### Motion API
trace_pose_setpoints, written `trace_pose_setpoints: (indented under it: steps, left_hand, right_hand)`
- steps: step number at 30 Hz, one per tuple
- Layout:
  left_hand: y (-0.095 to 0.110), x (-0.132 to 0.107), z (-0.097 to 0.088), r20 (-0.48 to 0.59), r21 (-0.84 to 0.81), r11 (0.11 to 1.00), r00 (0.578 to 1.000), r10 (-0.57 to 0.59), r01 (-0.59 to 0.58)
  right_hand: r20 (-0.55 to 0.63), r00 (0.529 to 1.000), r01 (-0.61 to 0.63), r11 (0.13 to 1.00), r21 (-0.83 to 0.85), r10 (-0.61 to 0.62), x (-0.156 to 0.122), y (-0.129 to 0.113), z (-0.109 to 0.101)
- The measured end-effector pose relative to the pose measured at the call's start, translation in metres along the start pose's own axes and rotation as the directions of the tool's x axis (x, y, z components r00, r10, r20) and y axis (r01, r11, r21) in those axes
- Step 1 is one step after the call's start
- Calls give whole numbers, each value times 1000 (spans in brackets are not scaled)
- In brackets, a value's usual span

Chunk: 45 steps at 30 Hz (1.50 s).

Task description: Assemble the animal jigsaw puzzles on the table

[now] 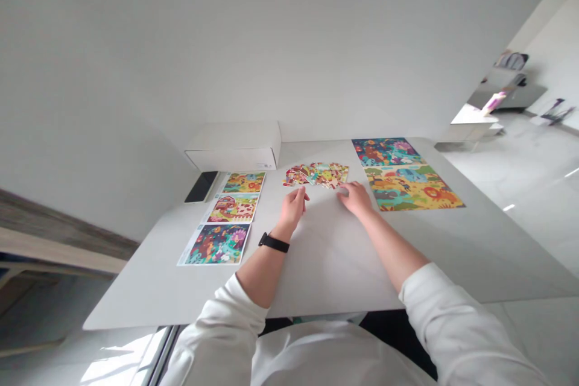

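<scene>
A pile of loose jigsaw puzzle pieces [330,174], mostly red, yellow and green, lies in the middle of the white table [325,253]. Just in front of its left part is my left hand [294,208], fingers curled in, with a black band on the wrist. No piece shows in that hand. My right hand [356,198] rests at the pile's lower right edge. Its thumb and forefinger are apart, and the fingertips are close to the nearest pieces; whether they touch one I cannot tell.
Three printed picture sheets, including a farm scene [233,208], lie at left near a dark phone [201,187]. A white box [235,148] stands behind them. At right are two assembled puzzles, a dark-blue one [386,152] and a yellow animal one [411,188]. A wall [316,60] rises behind.
</scene>
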<state>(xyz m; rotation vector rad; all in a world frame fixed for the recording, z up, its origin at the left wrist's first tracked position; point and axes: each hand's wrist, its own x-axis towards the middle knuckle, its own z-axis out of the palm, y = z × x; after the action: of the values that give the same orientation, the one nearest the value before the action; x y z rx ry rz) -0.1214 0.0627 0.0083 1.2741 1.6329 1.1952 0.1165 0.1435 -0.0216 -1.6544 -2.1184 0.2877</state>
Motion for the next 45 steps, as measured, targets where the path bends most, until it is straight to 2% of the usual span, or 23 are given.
trace_pose_setpoints:
  steps: [4, 7, 10, 13, 16, 18, 20, 25, 31, 36, 39, 42, 45]
  left_hand:
    - [-10, 3, -1, 151, 139, 987, 987, 60, -81]
    - [-12, 8, -6, 171, 147, 986, 984, 48, -73]
    - [-12, 10, -5, 201, 175, 981, 978, 48, -84]
    - [-12, 8, -2, 225, 209, 973, 973, 53, -101]
    - [-13, 7, -1, 232, 210, 972, 971, 54, -104]
    - [-13, 7, -1, 238, 213, 971, 970, 57, -109]
    - [-14, 7, -1, 247, 221, 968, 967, 60, -117]
    - [-16, 7, -2, 281, 238, 960, 957, 75, -146]
    - [-15, 6, -2, 294, 232, 960, 952, 82, -154]
    - [-15, 5, -3, 304, 239, 953, 947, 107, -185]
    - [-16, 3, -4, 316, 238, 949, 940, 126, -207]
    - [-17, 1, -4, 330, 241, 944, 934, 137, -224]
    - [-16, 0, -3, 335, 254, 941, 933, 132, -225]
  right_hand:
    - [-42, 999, 13, 994, -110, -17, 9, -11, 10]
    - [-19, 1000, -17, 993, -119, 14, 18, -14, 10]
    - [-27, 1000, 3, 996, -94, -6, 22, -9, 12]
    - [-76, 997, 29, 998, -62, -33, 25, 1, 18]
    - [-141, 990, -16, 1000, -23, 12, 33, 12, 19]
    - [-100, 992, -75, 997, -26, 72, 44, 17, 15]
    - [9, 993, -120, 990, -76, 121, 56, 19, 7]
    - [185, 970, -131, 981, -144, 157, 83, 21, -10]
    - [187, 971, -123, 982, -144, 149, 79, 23, -14]
    - [184, 974, -101, 978, -183, 135, 83, 11, -16]
    - [253, 953, -118, 975, -186, 164, 90, 4, -21]
    - [321, 918, -188, 968, -164, 232, 91, 3, -30]
    - [329, 903, -221, 956, -194, 276, 81, 7, -38]
